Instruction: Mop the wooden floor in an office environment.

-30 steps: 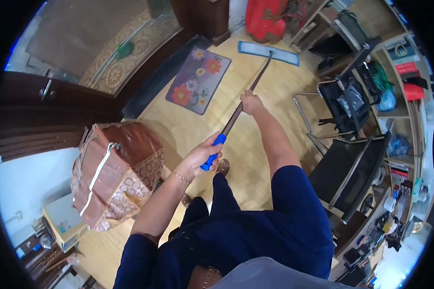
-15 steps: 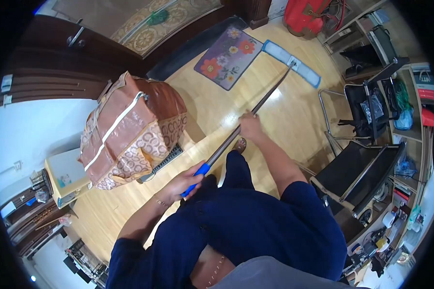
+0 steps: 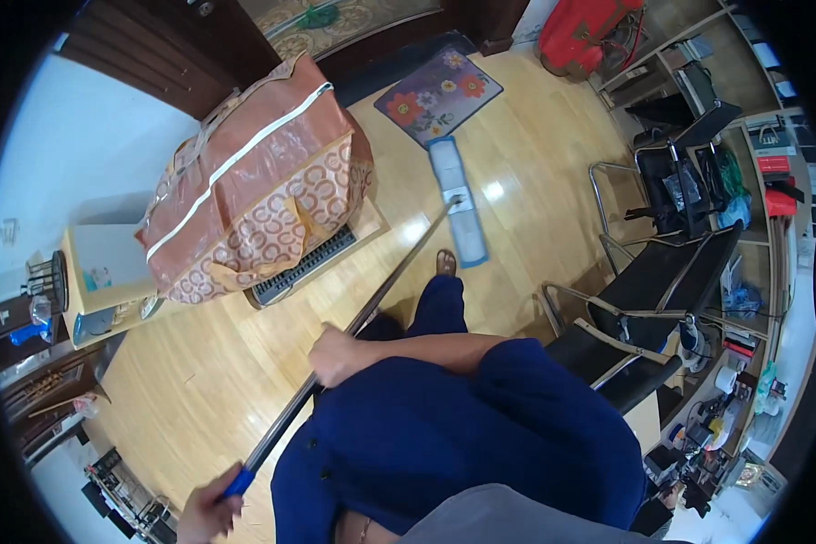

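A flat mop (image 3: 463, 227) with a long, narrow blue-edged head rests on the wooden floor, just ahead of my sandalled foot. From the head its dark metal pole runs back toward me at a slant. My left hand (image 3: 210, 508) is closed round the blue grip (image 3: 238, 484) at the pole's near end, low on the left. Farther up, my right hand (image 3: 334, 354) is wrapped round the pole in front of my body, the forearm crossing my waist. The mop head's far end lies close to a flowered doormat (image 3: 438, 95).
A big brown patterned bag (image 3: 263, 181) bulges at the left, beside a pale cabinet (image 3: 109, 263). Black metal-framed chairs (image 3: 644, 281) stand along the right, before cluttered shelves (image 3: 752, 299). A red bag (image 3: 582, 41) sits at the back near the door.
The mop has been drawn back toward me and left, its head turning from crosswise to nearly lengthwise. Both hands have moved down and left, still on the pole.
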Demonstrator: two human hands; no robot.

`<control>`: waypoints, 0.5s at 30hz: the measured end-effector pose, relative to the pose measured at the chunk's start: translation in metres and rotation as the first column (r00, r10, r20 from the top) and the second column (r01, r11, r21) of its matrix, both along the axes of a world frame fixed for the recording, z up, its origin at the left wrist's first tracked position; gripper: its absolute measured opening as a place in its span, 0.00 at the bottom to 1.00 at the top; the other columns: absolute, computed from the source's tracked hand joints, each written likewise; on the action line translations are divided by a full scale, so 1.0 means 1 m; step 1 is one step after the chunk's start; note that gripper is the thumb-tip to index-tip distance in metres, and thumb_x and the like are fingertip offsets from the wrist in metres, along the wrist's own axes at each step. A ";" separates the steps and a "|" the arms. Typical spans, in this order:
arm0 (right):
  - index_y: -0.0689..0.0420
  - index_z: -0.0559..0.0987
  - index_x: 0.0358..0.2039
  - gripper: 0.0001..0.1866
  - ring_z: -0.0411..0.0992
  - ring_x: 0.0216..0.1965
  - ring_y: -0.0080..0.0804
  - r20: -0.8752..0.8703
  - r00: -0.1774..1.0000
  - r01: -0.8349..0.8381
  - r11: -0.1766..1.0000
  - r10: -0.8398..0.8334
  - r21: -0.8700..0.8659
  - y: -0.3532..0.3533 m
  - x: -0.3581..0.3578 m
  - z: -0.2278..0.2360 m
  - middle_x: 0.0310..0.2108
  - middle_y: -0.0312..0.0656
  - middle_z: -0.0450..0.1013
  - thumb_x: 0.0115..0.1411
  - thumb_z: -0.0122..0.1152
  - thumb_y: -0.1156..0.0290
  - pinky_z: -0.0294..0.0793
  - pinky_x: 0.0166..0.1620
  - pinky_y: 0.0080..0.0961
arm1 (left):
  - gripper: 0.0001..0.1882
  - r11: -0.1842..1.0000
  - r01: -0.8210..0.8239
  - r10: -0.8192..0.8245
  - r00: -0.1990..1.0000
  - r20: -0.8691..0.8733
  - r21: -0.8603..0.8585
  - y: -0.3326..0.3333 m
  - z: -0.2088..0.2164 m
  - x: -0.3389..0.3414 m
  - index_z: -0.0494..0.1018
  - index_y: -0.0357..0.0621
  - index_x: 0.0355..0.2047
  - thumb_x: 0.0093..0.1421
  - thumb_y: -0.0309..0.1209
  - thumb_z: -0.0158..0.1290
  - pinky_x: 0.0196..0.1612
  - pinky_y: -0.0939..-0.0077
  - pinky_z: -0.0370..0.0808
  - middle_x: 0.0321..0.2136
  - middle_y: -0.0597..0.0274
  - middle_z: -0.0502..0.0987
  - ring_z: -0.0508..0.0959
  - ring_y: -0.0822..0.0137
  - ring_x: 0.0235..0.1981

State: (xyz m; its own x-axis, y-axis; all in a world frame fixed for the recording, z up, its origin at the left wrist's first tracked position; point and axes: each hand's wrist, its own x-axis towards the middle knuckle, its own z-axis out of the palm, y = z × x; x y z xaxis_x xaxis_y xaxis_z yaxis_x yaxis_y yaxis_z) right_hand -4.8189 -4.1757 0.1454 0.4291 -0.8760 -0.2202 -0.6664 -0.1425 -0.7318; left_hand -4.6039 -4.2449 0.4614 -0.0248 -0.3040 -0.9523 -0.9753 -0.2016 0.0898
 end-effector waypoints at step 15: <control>0.59 0.81 0.21 0.14 0.74 0.30 0.51 0.085 0.879 -0.473 0.881 0.470 0.018 -0.004 -0.010 0.020 0.25 0.54 0.75 0.40 0.59 0.60 0.73 0.33 0.42 | 0.31 0.981 0.096 -0.076 0.989 0.123 -0.169 0.105 0.024 -0.002 0.69 0.54 0.54 0.52 0.54 0.56 0.44 0.76 0.70 0.37 0.53 0.78 0.76 0.62 0.39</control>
State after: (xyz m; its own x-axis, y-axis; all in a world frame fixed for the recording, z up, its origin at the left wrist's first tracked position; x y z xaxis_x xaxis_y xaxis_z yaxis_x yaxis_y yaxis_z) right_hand -4.8291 -4.1797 0.1652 0.8058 -0.5580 -0.1983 -0.4696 -0.3980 -0.7881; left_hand -4.6058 -4.1396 0.4854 0.0490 -0.4668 -0.8830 -0.9942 -0.1075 0.0017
